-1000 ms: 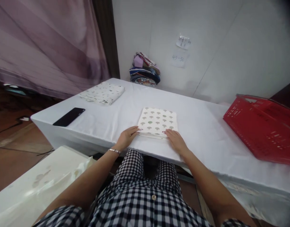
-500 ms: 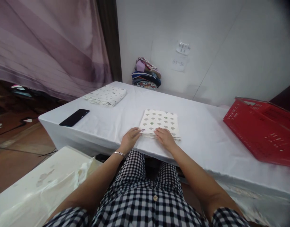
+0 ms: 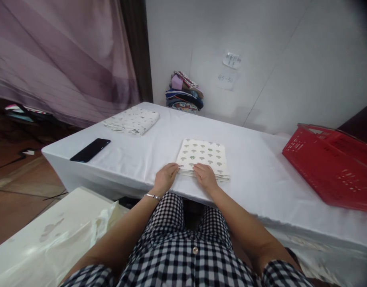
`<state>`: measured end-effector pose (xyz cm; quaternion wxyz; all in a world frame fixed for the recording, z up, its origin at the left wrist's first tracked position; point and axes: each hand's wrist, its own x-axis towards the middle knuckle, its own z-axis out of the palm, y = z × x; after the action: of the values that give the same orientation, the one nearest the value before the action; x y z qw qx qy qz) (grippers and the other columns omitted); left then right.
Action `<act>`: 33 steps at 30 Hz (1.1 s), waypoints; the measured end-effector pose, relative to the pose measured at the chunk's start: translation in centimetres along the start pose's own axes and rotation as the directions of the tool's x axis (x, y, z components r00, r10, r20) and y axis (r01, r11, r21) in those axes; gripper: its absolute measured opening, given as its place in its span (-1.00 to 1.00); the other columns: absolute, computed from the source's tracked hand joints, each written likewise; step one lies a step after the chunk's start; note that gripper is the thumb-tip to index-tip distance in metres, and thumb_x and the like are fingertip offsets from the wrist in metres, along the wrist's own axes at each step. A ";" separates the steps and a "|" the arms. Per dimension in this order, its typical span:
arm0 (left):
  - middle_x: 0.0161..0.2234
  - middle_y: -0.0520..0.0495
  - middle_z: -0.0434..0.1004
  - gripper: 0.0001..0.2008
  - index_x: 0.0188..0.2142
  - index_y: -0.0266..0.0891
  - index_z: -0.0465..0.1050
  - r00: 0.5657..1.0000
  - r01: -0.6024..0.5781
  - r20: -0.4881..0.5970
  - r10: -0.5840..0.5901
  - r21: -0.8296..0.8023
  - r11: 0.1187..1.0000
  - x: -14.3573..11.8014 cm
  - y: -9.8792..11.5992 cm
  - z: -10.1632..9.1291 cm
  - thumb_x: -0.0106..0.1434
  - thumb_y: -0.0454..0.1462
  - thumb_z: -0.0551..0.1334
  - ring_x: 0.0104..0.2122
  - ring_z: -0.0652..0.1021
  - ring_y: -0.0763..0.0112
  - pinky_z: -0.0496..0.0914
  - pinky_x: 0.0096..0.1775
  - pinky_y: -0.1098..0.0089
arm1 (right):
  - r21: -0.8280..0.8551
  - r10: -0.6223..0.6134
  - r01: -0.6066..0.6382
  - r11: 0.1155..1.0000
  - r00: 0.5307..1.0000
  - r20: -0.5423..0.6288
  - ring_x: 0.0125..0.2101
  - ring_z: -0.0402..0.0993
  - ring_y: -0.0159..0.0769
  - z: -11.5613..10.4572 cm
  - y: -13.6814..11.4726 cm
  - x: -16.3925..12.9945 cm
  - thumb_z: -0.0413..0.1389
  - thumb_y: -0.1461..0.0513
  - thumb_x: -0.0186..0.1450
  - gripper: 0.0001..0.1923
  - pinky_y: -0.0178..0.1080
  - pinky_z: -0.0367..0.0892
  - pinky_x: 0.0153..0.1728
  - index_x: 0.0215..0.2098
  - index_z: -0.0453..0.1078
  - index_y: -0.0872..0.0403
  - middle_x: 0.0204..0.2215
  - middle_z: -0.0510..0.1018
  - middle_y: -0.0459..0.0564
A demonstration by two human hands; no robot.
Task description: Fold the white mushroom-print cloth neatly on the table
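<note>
A folded white cloth printed with small grey tree shapes (image 3: 203,155) lies on the white-covered table (image 3: 255,167) close to its near edge. My left hand (image 3: 165,177) rests at the cloth's near-left corner, fingers touching its edge. My right hand (image 3: 205,175) lies flat on the cloth's near edge, just right of the left hand. Neither hand lifts the cloth. A bracelet circles my left wrist.
A second folded patterned cloth (image 3: 132,120) lies at the far left, a black phone (image 3: 90,150) near the left edge. A red plastic basket (image 3: 330,163) stands on the right. Stacked coloured fabrics (image 3: 184,95) sit against the back wall. A white bag-covered surface (image 3: 52,235) is lower left.
My right hand has slid left along the cloth's near edge, from its right corner toward the left hand. The left hand stays at the left corner.
</note>
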<state>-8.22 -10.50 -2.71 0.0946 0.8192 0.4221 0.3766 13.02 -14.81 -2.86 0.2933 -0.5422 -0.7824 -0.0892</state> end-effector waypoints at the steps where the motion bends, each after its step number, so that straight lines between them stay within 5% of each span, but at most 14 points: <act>1: -0.11 -0.04 0.52 -0.71 -0.13 -0.12 0.49 1.000 -0.011 -0.013 0.011 0.004 1.000 -0.1 0.0 0.0 0.32 -0.18 0.03 -0.12 0.50 0.34 0.44 -0.08 0.30 | 0.003 0.004 -0.004 1.000 1.000 -0.005 -0.01 0.38 -0.19 0.1 0.0 0.0 -0.04 0.25 0.36 -0.73 -0.09 0.27 -0.03 -0.07 0.44 0.02 -0.10 0.54 0.04; 7: -0.05 -0.06 0.48 -0.75 -0.12 -0.10 0.49 0.996 -0.090 0.010 0.090 0.018 0.996 0.3 -0.4 0.3 0.29 -0.17 0.10 -0.06 0.47 0.31 0.41 -0.03 0.25 | 0.015 -0.004 0.004 1.000 0.999 -0.032 -0.04 0.41 -0.19 0.0 -0.2 0.1 -0.04 0.25 0.36 -0.74 -0.08 0.29 -0.05 -0.09 0.45 0.03 -0.12 0.55 0.04; 13: -0.08 -0.01 0.51 -0.75 -0.16 -0.09 0.51 0.998 -0.029 0.058 0.030 -0.016 0.999 0.5 -0.8 0.0 0.28 -0.17 0.09 -0.09 0.50 0.34 0.42 -0.04 0.29 | -0.013 -0.088 0.088 0.996 0.996 0.013 0.03 0.35 -0.18 -1.1 0.0 -0.7 -0.08 0.27 0.36 -0.69 -0.08 0.28 -0.02 0.02 0.36 0.05 -0.03 0.49 0.06; 18: 0.00 -0.13 0.44 -0.58 -0.03 -0.18 0.42 0.993 0.115 0.026 -0.115 0.013 0.993 0.3 -0.4 0.6 0.18 -0.05 0.19 -0.05 0.49 0.23 0.42 -0.04 0.25 | -0.082 -0.057 0.063 0.995 0.995 0.078 0.10 0.27 -0.11 -3.4 2.5 -3.0 -0.06 0.22 0.35 -0.61 0.03 0.21 0.05 0.14 0.24 0.02 0.07 0.40 0.08; 24: 0.06 -0.18 0.38 -0.58 0.04 -0.14 0.36 0.998 0.051 0.019 -0.053 0.106 0.993 0.5 -0.3 2.6 0.16 -0.20 0.23 -0.01 0.45 0.13 0.40 -0.03 0.14 | -0.113 -0.023 0.039 0.993 0.990 0.136 0.11 0.21 -0.03 -5.5 6.0 -4.9 0.05 0.14 0.29 -0.53 0.07 0.19 0.06 0.15 0.22 0.04 0.10 0.34 0.14; 29: 0.10 -0.07 0.37 -0.63 0.01 -0.11 0.42 0.976 0.076 0.198 -0.090 0.077 0.994 4.1 -2.9 1.5 0.18 -0.30 0.16 0.05 0.41 0.21 0.33 0.05 0.22 | -0.102 0.124 -0.108 0.989 0.980 0.158 -0.01 0.28 -0.06 -5.0 2.0 -4.6 0.07 0.22 0.22 -0.54 0.00 0.23 -0.01 0.09 0.26 0.09 0.01 0.37 0.16; 33: 0.02 -0.07 0.45 -0.63 -0.02 -0.18 0.44 0.952 0.254 0.168 -0.257 0.042 0.966 6.7 -4.7 1.6 0.18 -0.29 0.11 0.01 0.44 0.23 0.33 0.06 0.23 | -0.072 0.141 -0.127 0.989 0.958 0.251 -0.03 0.26 -0.04 -5.2 -2.7 -3.7 0.13 0.15 0.17 -0.45 -0.01 0.24 -0.05 0.12 0.23 0.07 0.01 0.35 0.14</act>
<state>-7.66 -2.22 -2.45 0.1705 0.7881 0.5183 0.2849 13.33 -21.21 -0.15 0.1803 -0.6088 -0.7723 -0.0201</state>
